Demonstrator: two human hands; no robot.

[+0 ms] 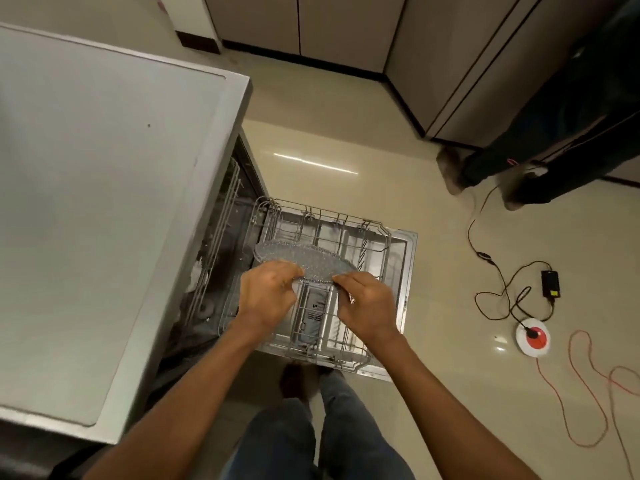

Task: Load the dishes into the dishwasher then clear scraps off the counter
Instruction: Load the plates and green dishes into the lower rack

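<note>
A clear textured glass plate (304, 257) is held nearly edge-on above the pulled-out lower wire rack (367, 237) of the dishwasher. My left hand (268, 299) pinches the plate's near rim on the left. Just to the right, my right hand (367, 306) pinches the same rim. The rack rests over the dishwasher's open door (408, 271), and no other dish shows in it. The dishwasher's dark inside (221, 271) lies to the left, with another rack partly visible there.
The dishwasher's flat grey top (104, 202) fills the left. Another person's legs (519, 168) stand at the right by the cabinets (346, 29). Black and red cables (588, 393), a power adapter (550, 284) and a round floor socket (532, 337) lie on the tiled floor.
</note>
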